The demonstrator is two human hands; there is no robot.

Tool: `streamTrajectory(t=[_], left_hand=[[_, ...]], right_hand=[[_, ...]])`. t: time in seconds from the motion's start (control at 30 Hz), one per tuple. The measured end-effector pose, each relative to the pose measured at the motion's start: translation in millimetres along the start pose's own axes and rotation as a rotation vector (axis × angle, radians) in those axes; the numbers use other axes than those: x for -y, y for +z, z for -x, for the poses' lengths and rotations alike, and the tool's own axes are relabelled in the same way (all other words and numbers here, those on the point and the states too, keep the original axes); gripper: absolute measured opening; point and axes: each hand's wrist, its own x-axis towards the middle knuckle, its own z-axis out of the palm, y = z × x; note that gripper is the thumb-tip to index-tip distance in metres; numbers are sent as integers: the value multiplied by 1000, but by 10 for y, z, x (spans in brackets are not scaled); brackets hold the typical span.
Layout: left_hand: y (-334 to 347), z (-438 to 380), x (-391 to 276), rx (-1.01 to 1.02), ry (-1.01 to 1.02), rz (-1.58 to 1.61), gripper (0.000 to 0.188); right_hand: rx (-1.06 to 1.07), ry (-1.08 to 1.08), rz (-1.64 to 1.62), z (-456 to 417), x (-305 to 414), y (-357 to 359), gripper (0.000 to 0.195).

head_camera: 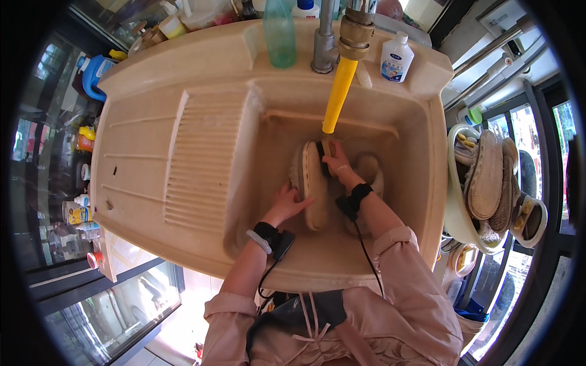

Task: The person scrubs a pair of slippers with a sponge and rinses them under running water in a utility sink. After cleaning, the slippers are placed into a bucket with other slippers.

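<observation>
In the basin of a beige laundry sink (403, 196), my left hand (288, 203) holds a pale shoe (316, 196) on its side, its light sole facing right. My thumb lies against the sole and the fingers wrap the upper. Just right of it, my right hand (338, 160) grips a scrubbing brush (327, 153), its dark bristles against the sole near the far end. A second pale shoe (369, 167) lies in the basin, partly hidden by my right wrist and forearm. A yellow hose (339, 98) on the tap ends just above the brush.
A ribbed washboard (201, 160) is moulded into the sink's left side. On the back ledge stand a green bottle (279, 41) and a white bottle (396, 59). At the right, a pale tub (453, 183) is heaped with several shoes (485, 176). Cables hang from my wrist straps.
</observation>
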Motion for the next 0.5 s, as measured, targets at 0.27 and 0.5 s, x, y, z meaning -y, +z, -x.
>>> streamTrajectory(t=[0.27,0.5], left_hand=[[-164,118,-65,-325,-382,565,80],[-137,35,87,-133,-303,583,85]], right_hand=[[344,-309,455,381,634,85,74],[75,-11,615,453,516,256,76]])
